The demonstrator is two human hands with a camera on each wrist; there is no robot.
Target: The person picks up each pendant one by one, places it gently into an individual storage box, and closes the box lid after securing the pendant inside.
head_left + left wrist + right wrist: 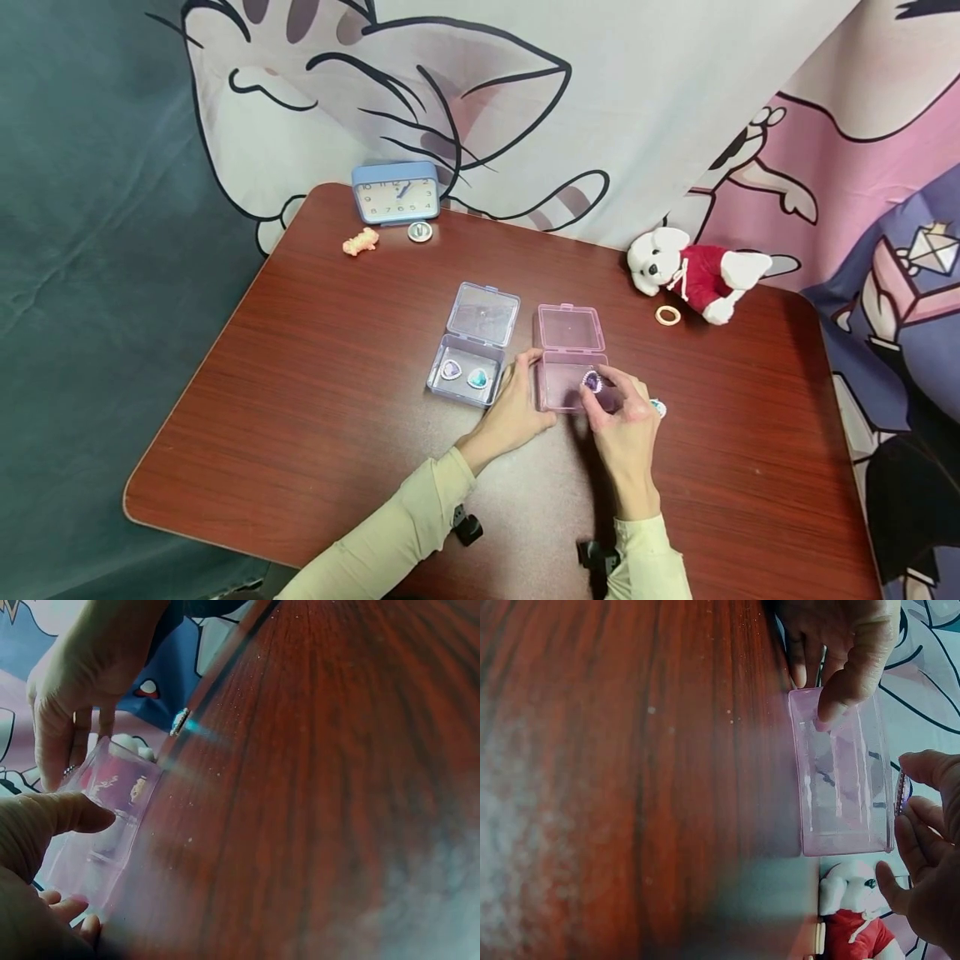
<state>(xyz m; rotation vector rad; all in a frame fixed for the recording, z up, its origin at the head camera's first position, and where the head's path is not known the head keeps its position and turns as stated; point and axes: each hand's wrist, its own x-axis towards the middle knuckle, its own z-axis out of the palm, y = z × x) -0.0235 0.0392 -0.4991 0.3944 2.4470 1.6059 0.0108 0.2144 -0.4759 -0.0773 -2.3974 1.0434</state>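
A person's two bare hands work close together over a wooden table (322, 433). The left hand (512, 408) grips the left side of a small pink box (557, 379), thumb by the near corner and fingers toward the hinge; the box's lid (572, 328) lies folded back on the side away from the hands. The right hand (626, 423) pinches a purple gem (592, 382) with a pale beaded edge between thumb and fingertips. The right wrist view shows this gem just above the box's rim, not resting on the floor of the box.

Just left of the left hand sits a bluish box (456, 395), its lid also folded back, holding a lilac gem (451, 369) and a light-blue gem (477, 378) side by side. Just right of the right hand, partly covered by it, a loose blue gem (657, 407) lies on the table. Beyond the right hand, farther off, are a wooden ring (667, 316) and a plush dog (697, 271).

The step in hand appears to be placing the purple gem in the pink box. The next move seems to call for the left hand to steady the box while the right lowers the gem and lets go without knocking the rim.
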